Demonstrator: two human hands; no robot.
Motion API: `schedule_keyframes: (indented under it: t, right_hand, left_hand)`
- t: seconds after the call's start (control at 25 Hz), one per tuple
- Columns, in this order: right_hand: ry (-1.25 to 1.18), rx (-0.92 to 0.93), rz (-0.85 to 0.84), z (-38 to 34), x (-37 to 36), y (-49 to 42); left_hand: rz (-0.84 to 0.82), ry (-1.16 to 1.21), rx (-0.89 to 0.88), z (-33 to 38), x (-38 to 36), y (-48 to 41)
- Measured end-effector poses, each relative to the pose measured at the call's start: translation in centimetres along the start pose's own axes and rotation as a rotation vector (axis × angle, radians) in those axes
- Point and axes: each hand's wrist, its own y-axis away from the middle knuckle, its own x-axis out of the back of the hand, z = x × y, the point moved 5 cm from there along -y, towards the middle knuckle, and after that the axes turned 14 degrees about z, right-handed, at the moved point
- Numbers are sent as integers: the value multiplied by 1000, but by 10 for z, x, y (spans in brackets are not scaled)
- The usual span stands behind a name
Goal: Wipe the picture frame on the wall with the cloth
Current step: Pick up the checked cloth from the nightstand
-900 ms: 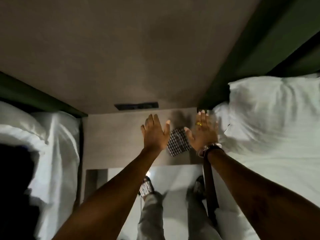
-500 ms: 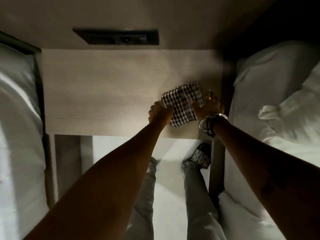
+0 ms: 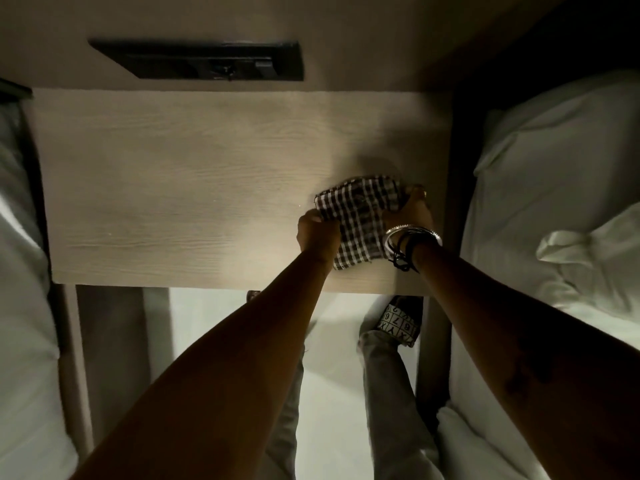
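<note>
A black-and-white checked cloth [image 3: 360, 220] lies on the right part of a pale wooden bedside table [image 3: 194, 188]. My left hand [image 3: 317, 233] grips the cloth's left edge with fingers curled. On the cloth's right side my right hand [image 3: 412, 213], with a ring and several bangles at the wrist, closes on the fabric. The cloth is bunched between the two hands. No picture frame is in view.
A dark socket panel [image 3: 207, 60] sits in the beige wall above the table. White beds flank the table, one at the left [image 3: 24, 306], one with pillows at the right [image 3: 561, 188]. My legs and patterned sandals [image 3: 400, 323] stand on the pale floor below.
My open hands dropped from above the table onto the cloth and closed on its two sides. The camera tilted down and closer to the table.
</note>
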Motion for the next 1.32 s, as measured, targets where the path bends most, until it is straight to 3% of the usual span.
schedule_keyframes:
  t: [0.16,0.32,0.48,0.76,1.16,1.24,1.32]
  right_hand:
    - [-211,-211,-210,-4,-8,0]
    - [-475,-339,-289,-27,13,9]
    - [-597,-313,-362,-63,70,43]
    - [-904,-118,-257,-158,222,148]
    - [-1482,2,-645,-284,399,285]
    - [-1544,35,-700,-292,418,299]
    - [-1592,86,-751,-298,437,310]
  left_hand:
    - [-104,29,36,13,5,6]
    - [-188,129,-16,45,19,25]
    - [-143,204,-277,103,66,74]
    - [-103,170,-729,217,192,238]
    - [10,19,-1411,340,288,470]
    - [2,23,-1457,348,293,492]
    - [-85,172,-1414,357,307,506]
